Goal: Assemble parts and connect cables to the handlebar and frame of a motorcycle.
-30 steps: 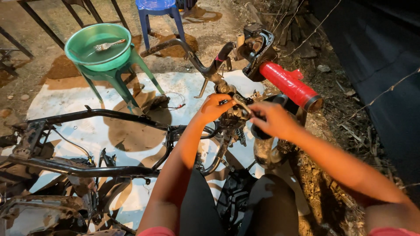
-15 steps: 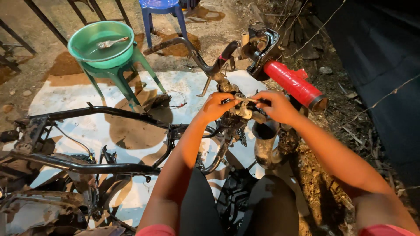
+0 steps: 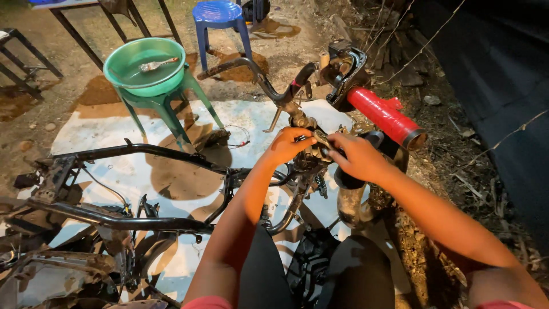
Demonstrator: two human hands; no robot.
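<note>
— Looking at the middle of the frame first: what are the hands doing?

— Both meet on a small grimy metal part (image 3: 318,147) at the top of the bare motorcycle frame (image 3: 143,153). The left hand (image 3: 287,144) is curled, fingers bent over the part's left side, thumb on top. The right hand (image 3: 355,155) comes in from the right, fingers half closed and pinching the part's right end.

— So neither hand is open?

— No. Both are grasping the same part, fingertips nearly touching each other across it.

— Where does the part sit relative to them?

— Directly between the two hands, just right of centre, below the handlebar (image 3: 257,77) and left of the red tube (image 3: 384,114) that slants toward the upper right. A dark fork leg (image 3: 350,197) hangs just under the right hand.

— Any containers?

— One: a green basin (image 3: 128,77) at upper left, resting on a green stool (image 3: 171,111). A brush (image 3: 157,64) lies inside it; I cannot tell whether there is liquid in it. A blue stool (image 3: 220,17) stands at the top edge, well apart from the hands.

— And underneath?

— A white sheet (image 3: 114,126), stained brown, spread on the dirt under the frame.
</note>
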